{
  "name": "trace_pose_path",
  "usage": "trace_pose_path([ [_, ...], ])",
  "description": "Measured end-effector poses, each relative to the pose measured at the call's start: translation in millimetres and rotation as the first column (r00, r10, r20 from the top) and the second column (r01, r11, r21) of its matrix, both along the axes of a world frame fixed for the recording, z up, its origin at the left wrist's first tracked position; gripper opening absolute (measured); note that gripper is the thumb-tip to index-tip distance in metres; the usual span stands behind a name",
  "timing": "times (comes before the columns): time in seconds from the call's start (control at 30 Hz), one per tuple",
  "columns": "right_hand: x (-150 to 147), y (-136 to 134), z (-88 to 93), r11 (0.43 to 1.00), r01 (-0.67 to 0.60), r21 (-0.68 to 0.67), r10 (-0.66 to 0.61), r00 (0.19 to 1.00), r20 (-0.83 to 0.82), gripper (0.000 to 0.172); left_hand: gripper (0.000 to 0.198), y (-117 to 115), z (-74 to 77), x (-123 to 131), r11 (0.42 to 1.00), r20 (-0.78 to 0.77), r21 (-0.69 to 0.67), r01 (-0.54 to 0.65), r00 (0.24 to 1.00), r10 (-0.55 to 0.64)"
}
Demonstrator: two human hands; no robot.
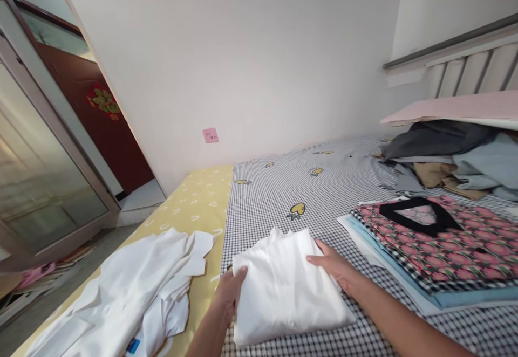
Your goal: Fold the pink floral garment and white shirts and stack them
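A folded white garment (pixel 283 287) lies on the checked bed sheet (pixel 307 195) in front of me. My left hand (pixel 229 292) grips its left edge, fingers curled over the cloth. On the garment's right side rests my right hand (pixel 334 268), fingers flat and stretched out. To the right lies a stack of folded clothes topped by a pink floral garment with a black collar (pixel 437 244).
A loose heap of white garments (pixel 133 287) sits on the yellow part of the bed at left. Unfolded grey, tan and blue clothes (pixel 453 157) pile up at the far right. A wall stands behind, and a glass door and red door are at left.
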State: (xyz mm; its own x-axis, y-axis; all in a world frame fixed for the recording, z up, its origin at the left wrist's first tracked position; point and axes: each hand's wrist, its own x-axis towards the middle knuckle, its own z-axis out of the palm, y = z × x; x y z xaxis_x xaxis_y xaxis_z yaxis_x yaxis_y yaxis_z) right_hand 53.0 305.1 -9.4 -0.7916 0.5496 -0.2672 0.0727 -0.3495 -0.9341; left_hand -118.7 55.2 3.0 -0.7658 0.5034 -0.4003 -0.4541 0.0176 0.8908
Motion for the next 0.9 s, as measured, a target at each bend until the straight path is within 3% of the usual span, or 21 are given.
trace_pose_path([
  [0.07,-8,-2,3.7,0.998,0.014,0.057,-0.012,0.999,-0.04,0.068,0.028,10,1.1,1,0.998,-0.045,0.051,-0.048,0.998,0.051],
  [0.13,-17,-1,5.7,0.999,0.02,0.033,-0.018,0.998,-0.061,0.07,0.024,18,1.8,1,0.992,-0.075,0.087,-0.086,0.993,0.093],
  [0.27,-28,10,1.9,1.0,0.006,0.023,-0.008,0.998,0.059,0.069,0.027,24,-2.3,-4,0.991,-0.046,0.065,-0.118,0.992,0.122],
  [0.5,-7,31,-0.6,0.97,0.108,0.218,-0.155,0.965,0.21,0.065,0.025,20,-13.2,-12,0.996,0.059,-0.01,-0.085,0.995,0.085],
  [0.7,12,6,1.2,0.941,-0.045,0.335,-0.066,0.947,0.313,0.043,0.024,25,-19.7,-11,0.985,-0.01,-0.057,-0.162,0.987,0.161],
  [0.9,10,-4,-3.9,0.923,-0.049,0.381,-0.085,0.942,0.326,0.035,0.024,26,-26.8,-11,0.976,-0.118,-0.07,-0.209,0.973,0.199],
])
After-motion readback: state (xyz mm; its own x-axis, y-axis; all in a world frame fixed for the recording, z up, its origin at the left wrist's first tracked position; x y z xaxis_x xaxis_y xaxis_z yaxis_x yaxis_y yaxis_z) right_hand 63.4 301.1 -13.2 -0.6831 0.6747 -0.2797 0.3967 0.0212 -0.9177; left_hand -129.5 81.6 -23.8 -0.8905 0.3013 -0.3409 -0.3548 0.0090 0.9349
